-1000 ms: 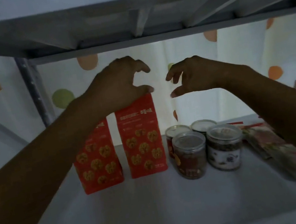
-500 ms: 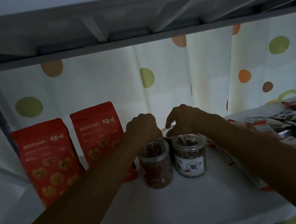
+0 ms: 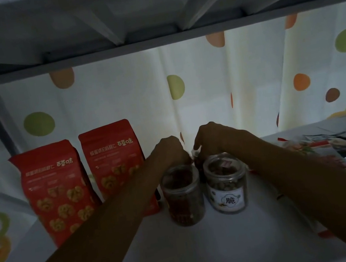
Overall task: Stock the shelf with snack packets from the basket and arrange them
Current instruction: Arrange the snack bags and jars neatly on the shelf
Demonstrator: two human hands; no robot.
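**Shelf Filling Up as Hands Reach Behind the Jars**

A person is reaching both arms into the shelf [image 3: 209,249], working at the centre of the frame where two clear jars are standing side by side: a dark-filled jar [image 3: 183,197] and, just right of it, a labelled jar [image 3: 227,184]. Two red snack packets are standing upright at the left, one [image 3: 55,190] beside the other [image 3: 116,162], against the spotted curtain [image 3: 182,79]. More flat packets [image 3: 339,145] are lying loosely at the right edge of the frame, overlapping rather than lined up. The basket is not showing in this view.

Judging from this layout, stocking is looking well under way: the red pair is standing neatly, while the pile at the right probably needs arranging.

The left hand [image 3: 169,150] is hovering just above and behind the dark-filled jar, its fingers curled downward and drawn together. The right hand [image 3: 213,139] is sitting close beside it, fingers likewise bent inward around something behind the front jars. What they are gripping is hidden, and the dim light makes it impossible to tell whether either hand is actually closing on an object.
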